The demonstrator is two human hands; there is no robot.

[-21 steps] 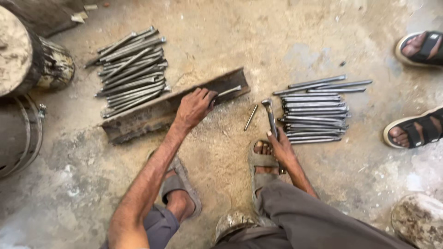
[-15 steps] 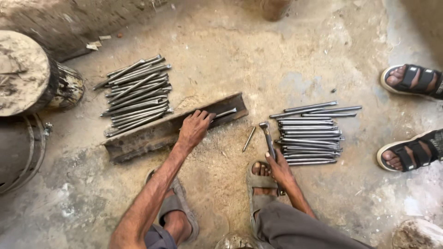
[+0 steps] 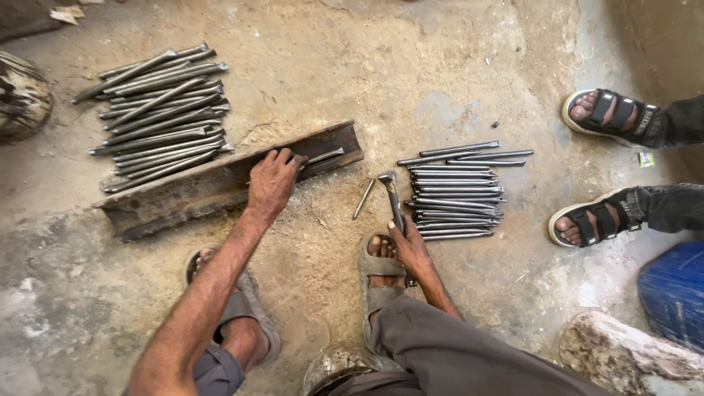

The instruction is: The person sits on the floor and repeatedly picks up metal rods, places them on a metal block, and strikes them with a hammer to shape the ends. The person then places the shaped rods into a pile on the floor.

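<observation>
My left hand (image 3: 273,180) holds a thin metal rod (image 3: 323,155) down on a long rusty steel beam (image 3: 183,192) that lies on the ground. My right hand (image 3: 408,246) grips the handle of a hammer (image 3: 391,196), whose head rests on the ground just right of the beam. A single loose rod (image 3: 363,199) lies between the beam and the hammer. A pile of dark rods (image 3: 158,114) lies beyond the beam at the left. A neater stack of rods (image 3: 458,194) lies right of the hammer.
Another person's two sandalled feet (image 3: 609,114) (image 3: 590,224) stand at the right. A blue container (image 3: 675,293) and a rough log (image 3: 631,356) sit at the lower right. A round wooden stump (image 3: 22,99) is at the far left. My own sandalled feet are below my hands.
The view has shifted slightly. My left hand stays on the rod on the beam and my right hand keeps the hammer low near the ground.
</observation>
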